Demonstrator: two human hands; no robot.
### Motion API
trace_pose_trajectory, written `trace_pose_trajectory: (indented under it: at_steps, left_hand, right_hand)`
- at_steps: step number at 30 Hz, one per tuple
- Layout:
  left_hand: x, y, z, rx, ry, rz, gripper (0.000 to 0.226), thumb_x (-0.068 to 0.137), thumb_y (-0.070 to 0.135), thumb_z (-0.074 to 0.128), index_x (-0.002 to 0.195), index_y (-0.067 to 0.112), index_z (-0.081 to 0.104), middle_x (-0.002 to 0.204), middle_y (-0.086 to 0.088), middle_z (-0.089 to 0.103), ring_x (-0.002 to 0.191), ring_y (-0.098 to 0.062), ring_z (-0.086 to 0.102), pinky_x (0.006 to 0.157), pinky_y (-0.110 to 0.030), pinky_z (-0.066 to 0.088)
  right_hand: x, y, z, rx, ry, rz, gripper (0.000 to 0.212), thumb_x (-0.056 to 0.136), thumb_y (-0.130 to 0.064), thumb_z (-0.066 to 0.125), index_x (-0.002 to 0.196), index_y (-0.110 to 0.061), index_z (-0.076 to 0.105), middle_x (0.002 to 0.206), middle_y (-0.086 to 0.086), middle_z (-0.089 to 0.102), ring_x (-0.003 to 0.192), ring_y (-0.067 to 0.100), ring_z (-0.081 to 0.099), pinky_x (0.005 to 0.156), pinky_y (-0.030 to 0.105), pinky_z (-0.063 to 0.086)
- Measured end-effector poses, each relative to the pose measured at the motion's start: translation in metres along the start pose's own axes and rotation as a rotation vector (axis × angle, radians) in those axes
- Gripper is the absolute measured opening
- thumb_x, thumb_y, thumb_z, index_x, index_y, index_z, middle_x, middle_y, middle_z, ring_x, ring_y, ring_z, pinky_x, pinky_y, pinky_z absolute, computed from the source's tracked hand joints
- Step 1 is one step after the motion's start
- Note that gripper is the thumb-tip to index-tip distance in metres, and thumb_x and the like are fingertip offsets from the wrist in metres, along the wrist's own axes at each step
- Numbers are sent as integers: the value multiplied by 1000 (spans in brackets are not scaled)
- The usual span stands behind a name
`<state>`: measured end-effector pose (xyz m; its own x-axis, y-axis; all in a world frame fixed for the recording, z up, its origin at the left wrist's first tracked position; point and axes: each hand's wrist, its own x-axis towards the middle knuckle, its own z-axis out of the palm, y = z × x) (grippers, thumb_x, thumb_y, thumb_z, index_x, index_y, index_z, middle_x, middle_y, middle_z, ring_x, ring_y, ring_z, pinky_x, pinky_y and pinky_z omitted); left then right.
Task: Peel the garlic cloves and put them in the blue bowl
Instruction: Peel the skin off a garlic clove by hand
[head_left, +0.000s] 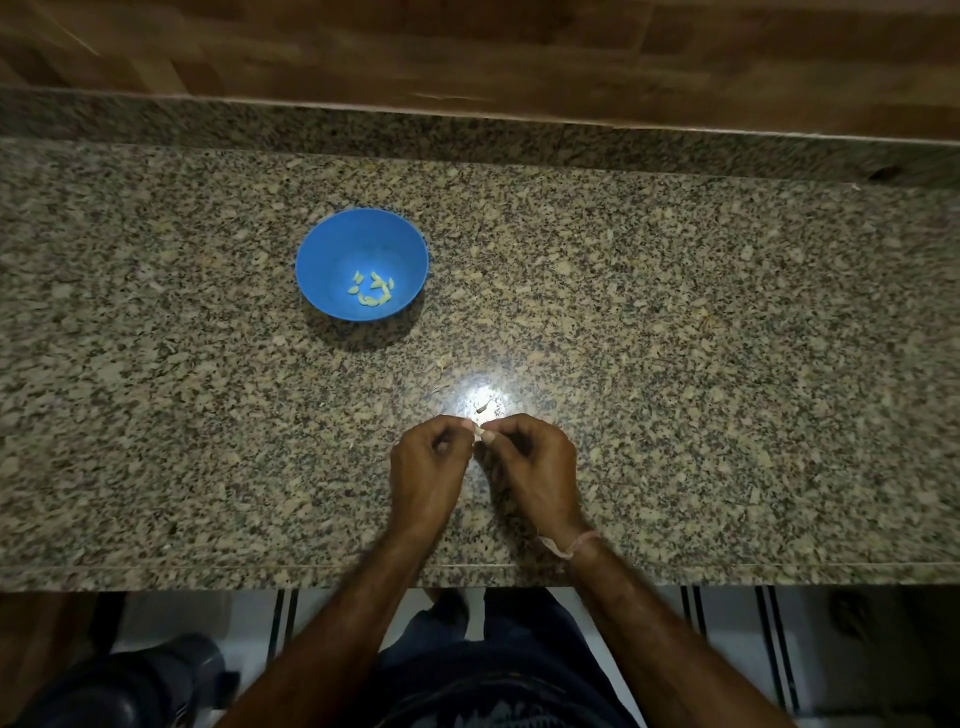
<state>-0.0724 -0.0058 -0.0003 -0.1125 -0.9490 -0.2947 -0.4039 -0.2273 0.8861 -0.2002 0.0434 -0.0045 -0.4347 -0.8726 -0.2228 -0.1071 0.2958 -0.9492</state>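
A blue bowl (332, 249) stands on the granite counter, left of centre, with several peeled pale garlic cloves (371, 289) lying in its bottom. Near the counter's front edge my left hand (428, 467) and my right hand (530, 467) meet fingertip to fingertip. Between them they pinch one small pale garlic clove (478, 432), of which only a sliver shows. Both hands have their fingers curled.
The speckled granite counter (675, 338) runs the full width, backed by a low granite upstand and a wooden wall. A small scrap of garlic skin (481, 408) lies in the bright glare just beyond my hands. A few faint skin flakes lie nearby.
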Motion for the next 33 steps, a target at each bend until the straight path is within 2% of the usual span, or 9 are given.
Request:
trace_pose_trajectory:
  at_steps: [4,9,14,17,22,24,28,30,33]
  left_hand:
    - [-3,4,-6,66,-83,202,12,101,18,65,91,21,72,81,11,72,79,-2,67,67,-13,48]
    - [-2,7,-7,174,-175,311,25,106,15,54,82,19,53,72,7,56,66,-6,51,58,-18,37]
    - [-13,6,6,29,-201,146,25,112,27,45,88,21,50,72,9,51,62,-1,44,56,-17,33]
    - [-10,3,9,58,-163,127,28,113,28,40,87,17,47,71,5,49,62,-6,42,56,-25,33]
    - [-4,-7,3,306,-165,296,26,112,22,37,87,21,40,71,5,45,62,-9,40,56,-24,30]
    - [0,-8,4,256,-193,198,28,112,19,39,84,17,43,69,0,47,60,-8,41,55,-24,31]
    - [0,1,11,5,-276,-197,29,109,18,39,80,16,45,64,-3,43,51,-11,38,47,-26,30]
    - [-5,-1,13,118,-231,-61,28,111,21,38,84,13,44,69,-7,50,57,-11,42,52,-28,32]
    - [-9,-3,8,285,-156,130,28,111,23,37,84,18,42,71,-1,50,62,-10,41,55,-28,31]
  right_hand:
    - [5,5,-5,103,-103,128,9,96,-15,76,92,-8,79,88,8,80,87,27,77,83,45,64]
    - [-2,-1,0,426,-120,319,26,105,-20,65,88,1,67,76,9,66,74,22,58,75,41,49]
    - [2,-1,-3,73,-107,89,31,106,-26,62,83,-5,64,78,18,65,72,17,59,69,39,51]
    - [0,-3,5,-68,-62,38,33,107,-26,61,79,-7,59,73,15,59,68,12,51,63,32,43]
    - [2,-11,1,-83,-248,186,35,108,-21,56,73,-18,56,65,-4,50,62,11,44,59,28,34]
    - [0,-6,4,-170,-208,73,36,109,-26,53,75,-16,54,67,-6,50,63,9,44,60,27,33]
    - [2,12,0,-539,-149,-189,32,108,-31,38,82,-16,50,77,-6,47,74,15,43,64,33,33]
    - [6,9,2,-395,-183,-62,34,108,-28,46,77,-16,51,71,-5,48,67,13,43,60,30,32]
    - [8,-1,9,7,-217,323,35,103,-16,55,69,-19,53,64,0,47,60,14,41,56,28,32]
